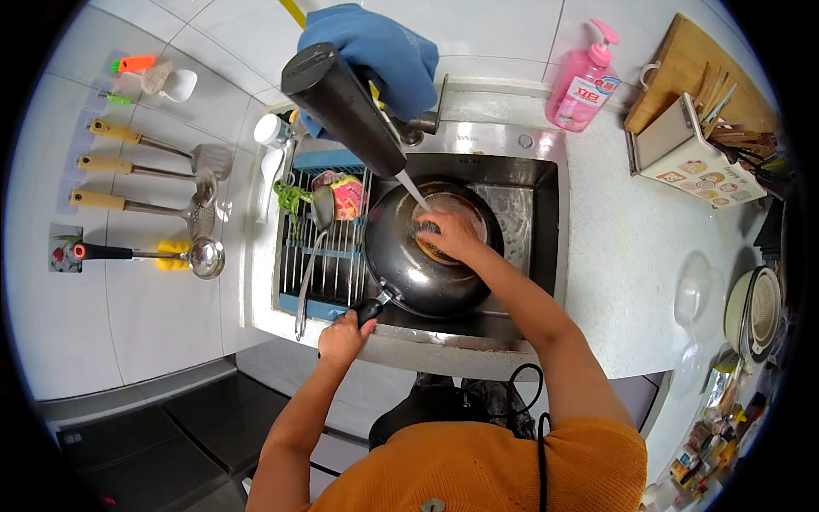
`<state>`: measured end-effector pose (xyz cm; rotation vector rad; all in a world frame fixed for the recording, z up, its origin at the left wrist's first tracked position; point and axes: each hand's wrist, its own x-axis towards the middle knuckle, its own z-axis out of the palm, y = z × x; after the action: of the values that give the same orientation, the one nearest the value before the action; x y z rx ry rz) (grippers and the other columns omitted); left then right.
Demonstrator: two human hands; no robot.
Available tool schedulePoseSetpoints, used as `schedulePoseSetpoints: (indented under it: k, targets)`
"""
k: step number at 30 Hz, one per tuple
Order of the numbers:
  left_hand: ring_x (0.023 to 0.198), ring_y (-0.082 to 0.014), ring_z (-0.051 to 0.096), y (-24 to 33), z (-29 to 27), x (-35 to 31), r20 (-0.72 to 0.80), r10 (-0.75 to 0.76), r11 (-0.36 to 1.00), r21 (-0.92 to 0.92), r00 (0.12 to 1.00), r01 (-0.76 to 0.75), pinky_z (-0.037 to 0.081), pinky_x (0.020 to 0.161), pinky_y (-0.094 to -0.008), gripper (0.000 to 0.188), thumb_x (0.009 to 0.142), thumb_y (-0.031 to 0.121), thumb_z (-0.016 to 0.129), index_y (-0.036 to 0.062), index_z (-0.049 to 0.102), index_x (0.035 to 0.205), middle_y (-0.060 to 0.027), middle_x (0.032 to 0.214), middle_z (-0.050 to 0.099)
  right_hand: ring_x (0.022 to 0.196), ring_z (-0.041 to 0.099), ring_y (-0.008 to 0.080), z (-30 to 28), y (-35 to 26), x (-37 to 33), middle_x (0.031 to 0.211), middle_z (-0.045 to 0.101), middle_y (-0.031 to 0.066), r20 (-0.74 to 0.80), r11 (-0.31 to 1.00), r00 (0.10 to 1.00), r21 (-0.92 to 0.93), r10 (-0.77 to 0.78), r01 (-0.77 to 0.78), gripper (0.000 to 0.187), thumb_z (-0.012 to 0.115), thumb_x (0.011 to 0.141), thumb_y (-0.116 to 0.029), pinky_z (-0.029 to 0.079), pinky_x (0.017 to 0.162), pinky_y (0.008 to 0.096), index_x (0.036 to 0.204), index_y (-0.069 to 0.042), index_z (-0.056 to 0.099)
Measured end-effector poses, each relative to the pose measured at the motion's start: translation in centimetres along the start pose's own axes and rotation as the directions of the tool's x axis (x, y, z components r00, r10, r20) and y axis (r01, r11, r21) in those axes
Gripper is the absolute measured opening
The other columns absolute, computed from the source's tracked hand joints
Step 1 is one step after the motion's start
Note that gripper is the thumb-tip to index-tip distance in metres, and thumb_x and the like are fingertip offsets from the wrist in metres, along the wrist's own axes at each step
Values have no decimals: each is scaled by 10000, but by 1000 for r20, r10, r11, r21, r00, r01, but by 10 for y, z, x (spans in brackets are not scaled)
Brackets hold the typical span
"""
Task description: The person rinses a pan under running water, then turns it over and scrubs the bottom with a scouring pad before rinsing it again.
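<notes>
sink [517, 224] contains wok [418, 286]; left hand [344, 336] grips its handle [372, 309], right hand [454, 236] clenched on a scourer [424, 227] against it. rack [328, 160]: metal utensil [322, 209]. decorated box [695, 162]: chopsticks [713, 90].

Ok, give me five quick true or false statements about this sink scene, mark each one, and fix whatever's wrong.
1. The left hand grips the handle of the pan. True.
2. The right hand is on the pump bottle. False: the right hand is at the pan.
3. Water runs from the faucet onto the pan. True.
4. The pump bottle on the counter is green. False: the pump bottle is pink.
5. The cutting board stands to the left of the sink. False: the cutting board is on the right.
</notes>
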<state>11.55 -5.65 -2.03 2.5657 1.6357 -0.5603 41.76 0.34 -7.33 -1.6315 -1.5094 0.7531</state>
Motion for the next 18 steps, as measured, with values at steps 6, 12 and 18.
schedulePoseSetpoints:
  k: [6,12,18]
  targets:
    - [525,-296,618,5,-4,1,-41,10,999,34,999,-9,506,462,-382,526,812,583,474,61,518,765,-135,629,609,897,574,307,-3,-7,12,924,610,87,8,998,998,-16,56,-56,291,657,741,-282,453,785,397,993,-138,634]
    - [527,-292,621,3,-3,2,-61,29,1000,-1,998,-29,504,457,-379,521,804,582,490,64,516,762,-136,626,610,937,568,303,6,10,28,969,614,104,-23,999,999,-17,31,-31,317,680,718,-310,448,788,398,988,-149,636]
    - [556,-309,625,3,-6,2,24,-9,1000,-16,1000,9,507,487,-394,523,807,579,489,57,523,778,-140,633,613,962,557,297,6,-6,-40,996,604,104,24,997,997,17,-79,78,270,667,734,-254,449,775,386,955,-106,621]
